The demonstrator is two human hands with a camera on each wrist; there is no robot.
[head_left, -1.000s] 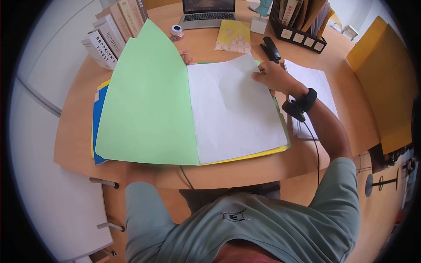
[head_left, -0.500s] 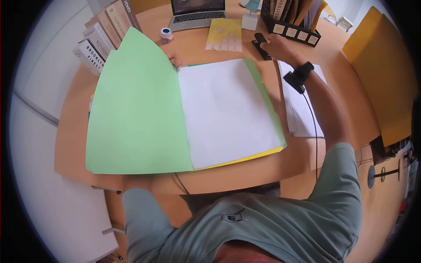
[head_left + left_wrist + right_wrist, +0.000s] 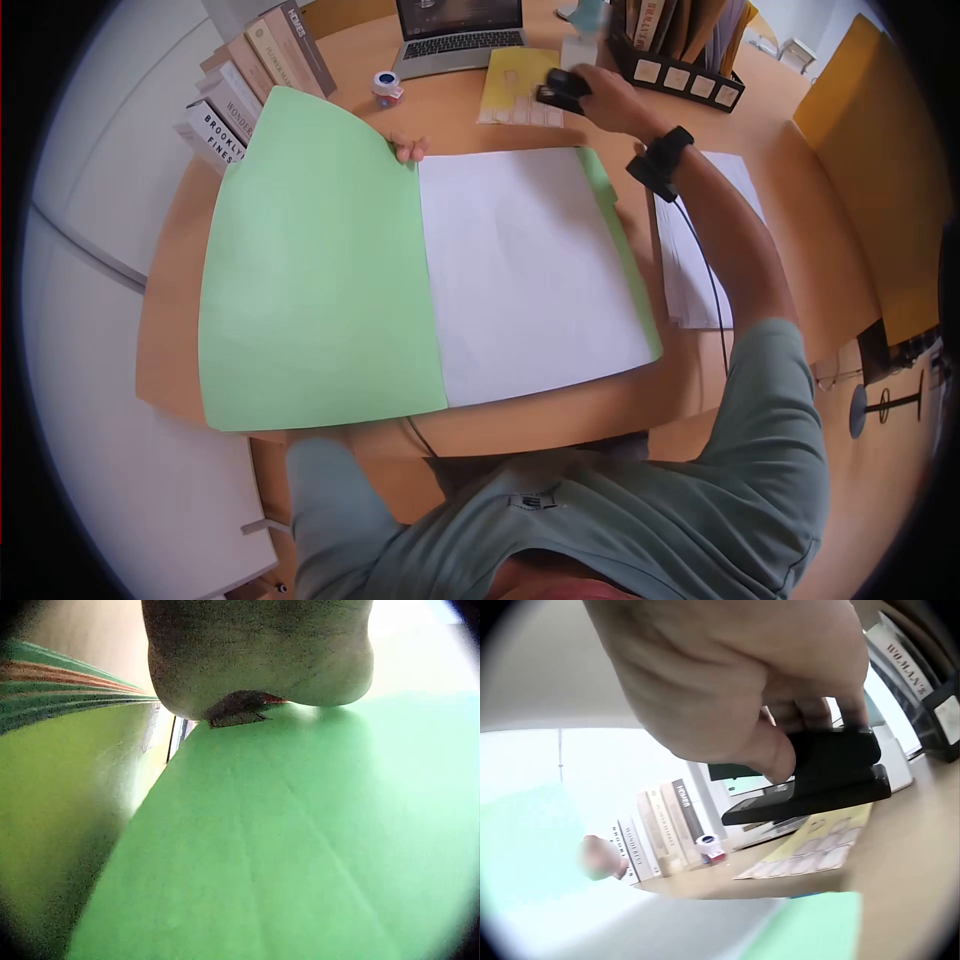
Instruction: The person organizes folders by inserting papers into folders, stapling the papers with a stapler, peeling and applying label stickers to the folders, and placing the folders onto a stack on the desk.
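Observation:
A pale green file folder [image 3: 315, 270] lies spread wide in the head view, its left cover raised off the table. White paper [image 3: 530, 270] covers most of its right half. At the top of the raised cover, near the fold, my left hand [image 3: 408, 148] grips the edge; only the fingertips show, the rest being behind the cover. Above the folder's top right, my right hand [image 3: 612, 100] holds a black stapler [image 3: 562, 90]. In the right wrist view the thumb and fingers pinch the stapler [image 3: 832, 769] from both sides, clear of the table.
Books [image 3: 245, 85] stand at the back left, beside a small tape roll [image 3: 386, 88]. A laptop [image 3: 460, 45] and a yellow patterned envelope [image 3: 500, 90] are at the back. A black desk organizer [image 3: 690, 82] sits back right. White papers [image 3: 690, 270] lie under my right forearm.
My right hand has left the paper's top right corner, taken hold of the stapler and lifted it leftward toward the folder. My left hand still holds the cover, which now leans lower.

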